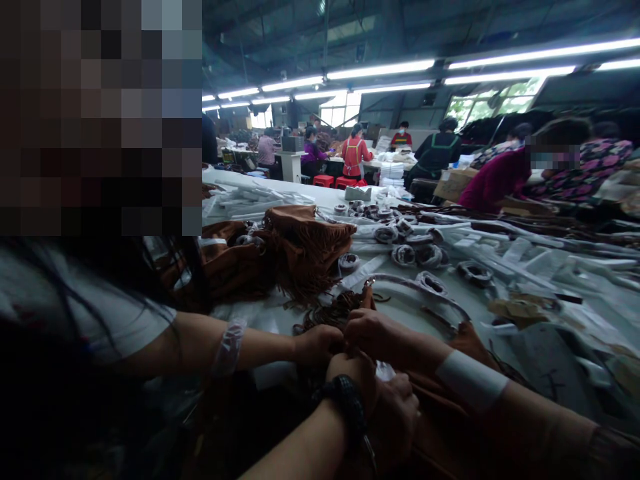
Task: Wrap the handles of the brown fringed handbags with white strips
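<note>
Four hands crowd together at the edge of a brown suede bag (pixel 440 399) with fringe and a plastic-wrapped strap (pixel 425 285). My right hand (pixel 373 330), its forearm wrapped in a white band, is closed on the bag's edge. Lower down, what appears to be my left hand (pixel 400 403) is closed on the brown material, partly covered. A person at my left reaches in with one hand (pixel 320 343), a clear plastic band on that forearm. Another hand (pixel 355 372) with a black wristband, seemingly theirs, crosses over mine. The spot where all the fingers meet is hidden.
Another brown fringed bag (pixel 305 237) lies on the white table just beyond. Several plastic-wrapped strap coils (pixel 404 255) and long wrapped straps (pixel 530 257) cover the right. A grey, marked panel (pixel 555 373) lies near my right forearm. Several people work further back.
</note>
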### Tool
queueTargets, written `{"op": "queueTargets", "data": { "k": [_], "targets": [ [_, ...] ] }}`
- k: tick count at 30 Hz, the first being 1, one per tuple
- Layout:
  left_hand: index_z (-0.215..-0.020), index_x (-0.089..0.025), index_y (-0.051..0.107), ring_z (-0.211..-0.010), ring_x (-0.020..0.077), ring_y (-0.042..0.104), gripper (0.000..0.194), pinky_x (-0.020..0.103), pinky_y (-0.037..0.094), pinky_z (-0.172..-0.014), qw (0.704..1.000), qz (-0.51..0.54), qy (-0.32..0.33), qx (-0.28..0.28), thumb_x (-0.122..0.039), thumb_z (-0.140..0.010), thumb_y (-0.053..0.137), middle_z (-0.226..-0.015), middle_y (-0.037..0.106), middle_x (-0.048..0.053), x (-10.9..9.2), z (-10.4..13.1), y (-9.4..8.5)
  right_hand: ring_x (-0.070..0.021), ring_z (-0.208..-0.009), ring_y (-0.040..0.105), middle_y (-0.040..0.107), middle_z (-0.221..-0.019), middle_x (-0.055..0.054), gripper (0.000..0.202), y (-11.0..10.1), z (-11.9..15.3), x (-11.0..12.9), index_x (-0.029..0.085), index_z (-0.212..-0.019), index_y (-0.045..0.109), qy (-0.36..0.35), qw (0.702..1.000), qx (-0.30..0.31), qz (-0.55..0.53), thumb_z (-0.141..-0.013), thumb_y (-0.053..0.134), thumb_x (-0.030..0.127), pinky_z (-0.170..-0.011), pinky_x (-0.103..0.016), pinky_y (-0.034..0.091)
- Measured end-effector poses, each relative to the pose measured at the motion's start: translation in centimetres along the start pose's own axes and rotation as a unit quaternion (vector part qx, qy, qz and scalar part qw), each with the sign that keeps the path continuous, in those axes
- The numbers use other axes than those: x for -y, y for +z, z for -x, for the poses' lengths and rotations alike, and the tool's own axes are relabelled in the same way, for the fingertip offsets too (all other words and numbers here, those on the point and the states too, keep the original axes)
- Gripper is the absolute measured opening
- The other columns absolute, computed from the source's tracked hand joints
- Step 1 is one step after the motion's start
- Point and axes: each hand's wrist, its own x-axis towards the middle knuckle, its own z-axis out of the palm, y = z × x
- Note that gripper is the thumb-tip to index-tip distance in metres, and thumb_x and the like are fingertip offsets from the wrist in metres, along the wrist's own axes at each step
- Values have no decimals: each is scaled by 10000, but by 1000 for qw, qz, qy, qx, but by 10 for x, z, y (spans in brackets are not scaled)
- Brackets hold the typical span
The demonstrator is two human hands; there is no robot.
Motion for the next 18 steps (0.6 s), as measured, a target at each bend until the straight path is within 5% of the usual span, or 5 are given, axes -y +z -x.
{"op": "queueTargets", "data": {
  "k": [4, 9, 13, 18],
  "targets": [
    [-713, -144, 627, -670, 104, 442, 196, 234, 362, -639, 1000, 3, -17, -1, -275, -651, 758, -668, 524, -48, 4, 0, 3, -151, -812, 603, 659, -910, -74, 175, 12, 20, -11, 176, -861, 733, 14, 993, -98, -59, -877, 562, 139, -737, -257, 486],
    [-662, -163, 524, -592, 78, 380, 221, 210, 301, -548, 988, 59, -127, -70, -238, -626, 729, -600, 459, -73, 4, 19, 5, -169, -801, 613, 657, -890, -79, 168, 24, 47, -13, 174, -850, 702, 74, 973, -186, -110, -908, 549, 212, -726, -276, 498],
    [-731, -178, 542, -577, 94, 452, 197, 210, 362, -537, 980, 82, -171, -53, -245, -627, 695, -638, 524, -59, 4, 21, -2, -170, -799, 611, 644, -893, -69, 202, 31, 67, -9, 182, -854, 680, 120, 960, -208, -146, -938, 538, 297, -713, -271, 496],
    [-814, -173, 643, -645, 129, 544, 260, 219, 397, -560, 976, 44, -204, -56, -366, -661, 727, -712, 619, -19, 5, -6, -18, -178, -784, 615, 642, -879, -65, 237, 41, 78, -10, 182, -813, 668, 151, 953, -205, -164, -934, 550, 348, -694, -276, 489]
  ]
}}
